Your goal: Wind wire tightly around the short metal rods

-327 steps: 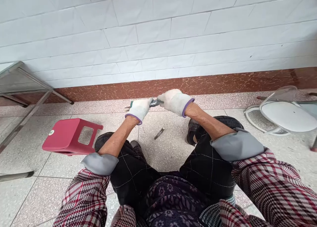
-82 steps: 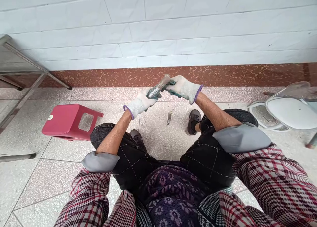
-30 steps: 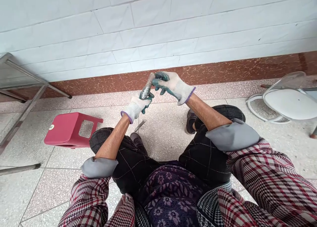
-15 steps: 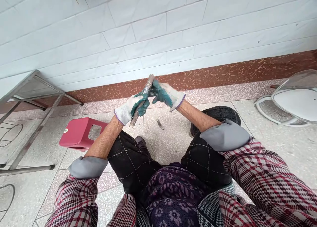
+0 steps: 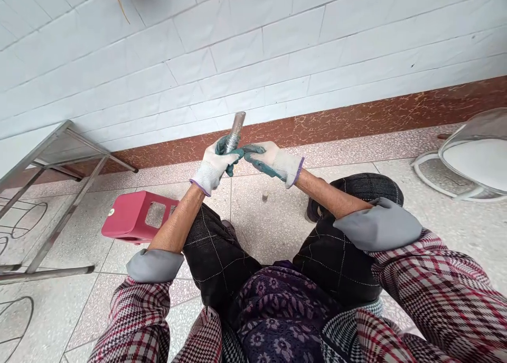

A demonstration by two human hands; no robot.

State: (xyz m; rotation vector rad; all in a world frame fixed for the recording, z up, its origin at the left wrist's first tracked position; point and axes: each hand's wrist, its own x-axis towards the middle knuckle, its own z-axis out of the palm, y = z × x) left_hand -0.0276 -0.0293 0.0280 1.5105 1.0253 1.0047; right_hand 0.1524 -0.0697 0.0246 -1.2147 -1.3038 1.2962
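Observation:
Both my hands wear white knitted gloves with green coated palms and fingers. My left hand (image 5: 222,157) is wrapped round a short brownish rod (image 5: 238,122) with silvery, wire-like winding on its middle. The rod's upper end points toward the wall, tilted slightly right; its lower part is hidden by the glove. My right hand (image 5: 269,159) is closed with its fingertips pressed together beside the left thumb. What it pinches, if anything, is too fine to make out. Below the hands a small greyish piece (image 5: 264,196) shows against the floor; whether it hangs or lies there I cannot tell.
A red plastic stool (image 5: 129,215) stands at left, near a metal-framed table (image 5: 71,210). At right is a white-seated chair (image 5: 475,165). Ahead runs a white tiled wall (image 5: 245,51) with a reddish-brown skirting (image 5: 325,117). My knees are spread on both sides.
The rod has turned more upright, and my left hand has rolled so its back faces me. My right fingers have come off the rod and closed together. The small piece below shows shorter and farther right.

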